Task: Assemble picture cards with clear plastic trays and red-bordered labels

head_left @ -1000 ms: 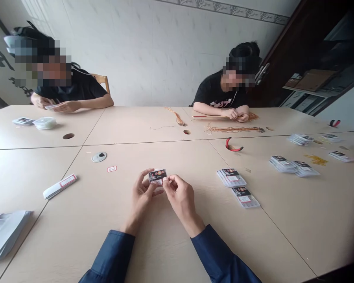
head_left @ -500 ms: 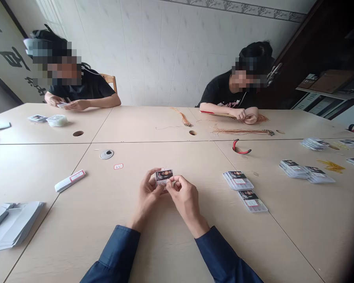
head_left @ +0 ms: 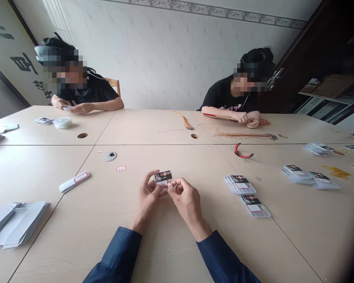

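Observation:
Above the table in front of me, a small flat plastic case (head_left: 163,176) with a black printed card and a white-and-red label is tilted toward me. My left hand (head_left: 150,194) is closed around its left side, thumb on the front. At the lower right of the case, my right hand (head_left: 187,198) is closed, thumb and fingertips pinched on its edge or on the label; exactly which is hidden. To the right lie a stack of similar cases (head_left: 240,184) and another such case (head_left: 255,206), partly touching.
Red-handled pliers (head_left: 243,152) poke out of a table hole. On the left are white label strips (head_left: 74,182) and a pile of white paper (head_left: 25,226). Further cases (head_left: 296,173) and yellow strips (head_left: 336,171) lie right. Two people sit across, one near orange cords (head_left: 244,135).
The view has shifted slightly, so the scene sits a little lower and to the right. My right fingertips have moved slightly down the case's right side, exposing more of its printed front.

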`<state>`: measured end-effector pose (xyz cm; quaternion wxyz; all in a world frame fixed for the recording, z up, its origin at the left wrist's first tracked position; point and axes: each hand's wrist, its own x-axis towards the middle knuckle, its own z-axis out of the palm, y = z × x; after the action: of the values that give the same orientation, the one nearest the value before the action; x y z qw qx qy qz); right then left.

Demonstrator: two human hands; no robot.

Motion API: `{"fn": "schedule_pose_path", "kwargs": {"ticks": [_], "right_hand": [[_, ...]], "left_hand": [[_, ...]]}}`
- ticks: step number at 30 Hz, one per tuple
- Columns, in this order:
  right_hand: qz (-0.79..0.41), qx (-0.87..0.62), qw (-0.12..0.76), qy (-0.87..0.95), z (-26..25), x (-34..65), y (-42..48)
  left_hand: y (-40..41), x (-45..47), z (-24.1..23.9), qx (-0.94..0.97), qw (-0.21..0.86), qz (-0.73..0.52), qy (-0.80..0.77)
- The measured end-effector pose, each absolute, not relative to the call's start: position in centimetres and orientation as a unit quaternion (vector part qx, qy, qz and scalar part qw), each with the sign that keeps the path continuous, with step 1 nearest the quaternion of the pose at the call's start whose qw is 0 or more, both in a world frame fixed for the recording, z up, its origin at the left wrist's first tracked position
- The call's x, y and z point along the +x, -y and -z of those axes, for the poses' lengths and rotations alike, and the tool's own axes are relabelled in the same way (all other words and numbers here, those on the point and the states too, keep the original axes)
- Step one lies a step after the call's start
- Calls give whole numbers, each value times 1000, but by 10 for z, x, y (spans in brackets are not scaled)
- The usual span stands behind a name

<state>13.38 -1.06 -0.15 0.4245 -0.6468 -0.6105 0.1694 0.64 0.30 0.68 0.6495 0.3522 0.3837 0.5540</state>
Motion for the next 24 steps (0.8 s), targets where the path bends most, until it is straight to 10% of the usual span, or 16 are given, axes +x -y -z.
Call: {"fn": "schedule_pose_path", "kwargs": {"ticks": [24], "right_hand": [[-205,-563,513,614,-2,138,8]], "left_hand": [[-2,8,-8,398,626,-541,-396]]}}
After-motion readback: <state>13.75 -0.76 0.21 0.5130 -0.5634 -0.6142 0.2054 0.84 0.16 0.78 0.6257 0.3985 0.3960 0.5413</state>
